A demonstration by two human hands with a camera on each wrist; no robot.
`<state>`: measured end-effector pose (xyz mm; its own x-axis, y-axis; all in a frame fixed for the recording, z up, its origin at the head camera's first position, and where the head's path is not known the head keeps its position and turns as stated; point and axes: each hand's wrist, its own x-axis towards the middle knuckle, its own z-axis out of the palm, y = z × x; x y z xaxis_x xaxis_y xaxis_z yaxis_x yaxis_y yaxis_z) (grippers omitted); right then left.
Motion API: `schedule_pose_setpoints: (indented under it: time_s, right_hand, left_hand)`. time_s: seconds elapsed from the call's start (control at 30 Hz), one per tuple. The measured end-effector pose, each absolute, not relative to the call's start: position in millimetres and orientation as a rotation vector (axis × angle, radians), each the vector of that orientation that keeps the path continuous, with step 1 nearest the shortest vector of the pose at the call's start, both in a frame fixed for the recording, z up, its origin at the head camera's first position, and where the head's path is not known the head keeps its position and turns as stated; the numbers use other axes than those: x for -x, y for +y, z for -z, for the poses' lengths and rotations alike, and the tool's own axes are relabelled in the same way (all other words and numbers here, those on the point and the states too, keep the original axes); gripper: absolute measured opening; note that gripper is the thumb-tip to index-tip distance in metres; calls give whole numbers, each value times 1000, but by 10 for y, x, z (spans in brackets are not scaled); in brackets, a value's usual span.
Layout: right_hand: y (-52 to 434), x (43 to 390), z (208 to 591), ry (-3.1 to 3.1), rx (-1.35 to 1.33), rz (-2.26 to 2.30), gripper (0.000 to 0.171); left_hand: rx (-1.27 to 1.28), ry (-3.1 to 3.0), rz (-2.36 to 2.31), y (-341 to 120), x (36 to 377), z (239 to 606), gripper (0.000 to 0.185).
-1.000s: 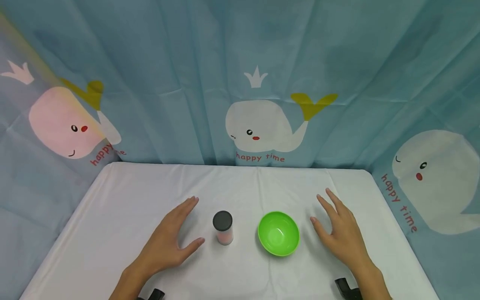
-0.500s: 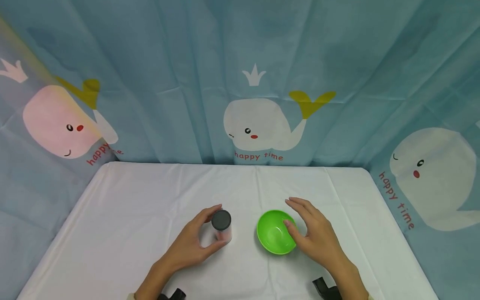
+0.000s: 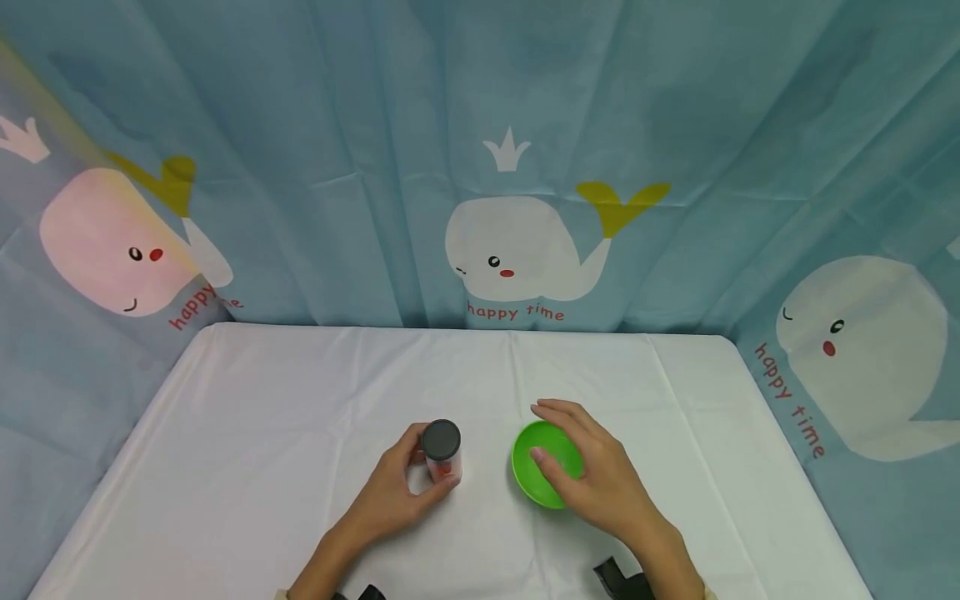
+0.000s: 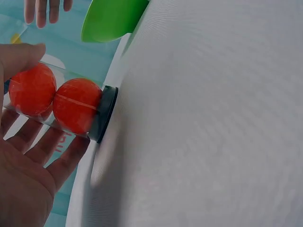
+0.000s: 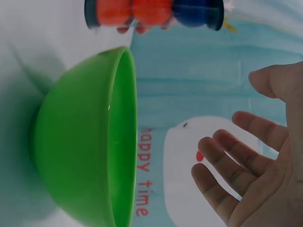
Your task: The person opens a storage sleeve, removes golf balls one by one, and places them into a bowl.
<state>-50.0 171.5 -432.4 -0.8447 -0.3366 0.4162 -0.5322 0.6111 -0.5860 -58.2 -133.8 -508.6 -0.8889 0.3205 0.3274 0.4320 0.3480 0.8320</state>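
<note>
A clear tube [image 3: 442, 451] with a dark cap stands left of the bowl, my left hand [image 3: 385, 502] gripping its side between thumb and fingers. In the left wrist view two red balls [image 4: 77, 106] show through its wall, close to the dark base. The right wrist view also shows a blue ball [image 5: 190, 11] at the tube's capped top. The green bowl [image 3: 527, 477] sits upright on the table. Over its right part hovers my right hand [image 3: 600, 479], fingers spread and holding nothing, hiding some of the rim. Its fingers [image 5: 227, 161] lie beyond the rim in the right wrist view.
A white cloth covers the table [image 3: 262, 400]. Behind it and at both sides hangs a blue curtain [image 3: 315, 125] printed with whales. Dark wrist mounts [image 3: 622, 579] show at the lower edge near both forearms.
My left hand has come right to the tube and taken hold of it; the tube looks slightly turned. My right hand has moved left from beside the bowl to above it.
</note>
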Motion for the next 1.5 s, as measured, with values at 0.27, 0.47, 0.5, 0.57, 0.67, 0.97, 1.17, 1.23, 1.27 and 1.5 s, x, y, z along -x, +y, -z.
schedule_pose_setpoints:
  time_s: [0.27,0.47,0.5,0.57,0.67,0.97,1.17,1.23,1.27,1.5]
  right_hand:
    - [1587,513,4285,-2575,-738,-1135,52]
    - [1512,529,4250,-2555,-743,-1219,51]
    - [1499,528,4247,-2549,-747,-1236,50]
    - [1475,522,4239,-2542,-755,-1256,50]
    - [1450,509,4227,-2539,-764,-1263,50]
    - [1421,477,4191,-2499,-783,-1312,52]
    - [1429,475,4132,-2528,-737,-1348,46]
    - [1438,476,4119,-2544,-710,-1348,44]
    - [1442,476,4116,-2549,-698,-1347,44]
    - [1459,482,4148,-2555,-700,-1327,41]
  left_hand:
    - [687,-2444,1621,-1328,595,5101,53]
    - [783,-2415,1595,-1322,639,5078,53]
    - [791,-2414,1573,-1319,648,5068,53]
    - [800,-2412,1539,-1313,656,5033,55]
    - [824,-2411,1483,-1299,660,4955,57]
    - [832,-2547,1286,-1200,660,4685,61]
    - [867,-2634,1192,-1109,691,4549,57]
    - [857,-2660,1148,-1094,699,4518,56]
    - [849,-2672,1126,-1088,702,4505,56]
    - [828,-2731,998,-1087,686,4423,55]
